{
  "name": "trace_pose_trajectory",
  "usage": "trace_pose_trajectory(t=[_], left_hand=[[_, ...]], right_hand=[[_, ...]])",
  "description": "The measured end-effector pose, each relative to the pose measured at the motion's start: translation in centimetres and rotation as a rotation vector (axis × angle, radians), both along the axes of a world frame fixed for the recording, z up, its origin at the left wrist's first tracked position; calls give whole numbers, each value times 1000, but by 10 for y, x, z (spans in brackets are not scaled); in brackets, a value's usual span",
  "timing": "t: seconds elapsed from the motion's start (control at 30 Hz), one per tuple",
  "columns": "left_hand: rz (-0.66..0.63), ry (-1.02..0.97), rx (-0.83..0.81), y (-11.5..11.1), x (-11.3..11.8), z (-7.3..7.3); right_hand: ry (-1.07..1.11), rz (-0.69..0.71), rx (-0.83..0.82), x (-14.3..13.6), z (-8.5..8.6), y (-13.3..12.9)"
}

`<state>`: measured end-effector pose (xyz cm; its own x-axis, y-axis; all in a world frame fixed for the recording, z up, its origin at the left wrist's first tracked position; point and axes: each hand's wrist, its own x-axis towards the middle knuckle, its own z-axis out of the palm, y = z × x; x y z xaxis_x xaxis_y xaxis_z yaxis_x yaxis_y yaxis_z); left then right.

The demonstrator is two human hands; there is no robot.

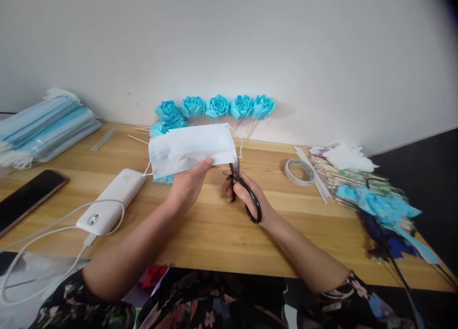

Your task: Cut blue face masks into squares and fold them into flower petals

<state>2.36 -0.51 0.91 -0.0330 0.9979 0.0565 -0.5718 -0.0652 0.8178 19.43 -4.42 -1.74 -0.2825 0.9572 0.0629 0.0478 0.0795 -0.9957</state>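
Above the middle of the tabletop (214, 243), a pale face mask (193, 147) is held out by the left hand (189, 181), which is clamped on its near edge, thumb lying over the face toward the camera. The mask is tilted slightly, right end higher, with one white ear loop at each end. The right hand (246, 190) is closed on the black handles of a pair of scissors (235, 175); the blades point away from the body and stand slightly parted at the near right corner of the mask, close to the right ear loop. Contact between blade and mask: cannot tell. Beyond the mask, five blue flowers (217, 106) on thin sticks form a row along the wall (229, 42); more blue flowers (169, 113) lie at the left end of this row, partly hidden by the mask. Far left: a stack of masks (50, 123), two clear strips (103, 139) just beside it. Near left: a dark phone (32, 195) and a white power bank (110, 202) with a white cable (88, 239) plugged in. Right side: a roll of tape (291, 175), long white strips (312, 174), and a pile of thin sticks (331, 175) with crumpled blue material (381, 202) on its near part.
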Motion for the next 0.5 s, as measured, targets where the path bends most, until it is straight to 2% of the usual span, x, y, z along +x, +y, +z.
trace_pose_trajectory(t=[0.2, 0.5], left_hand=[[48, 106, 16, -3, 3, -3], [25, 136, -37, -6, 6, -7]], right_hand=[[11, -8, -25, 0, -2, -6], [21, -43, -10, -3, -1, -9]])
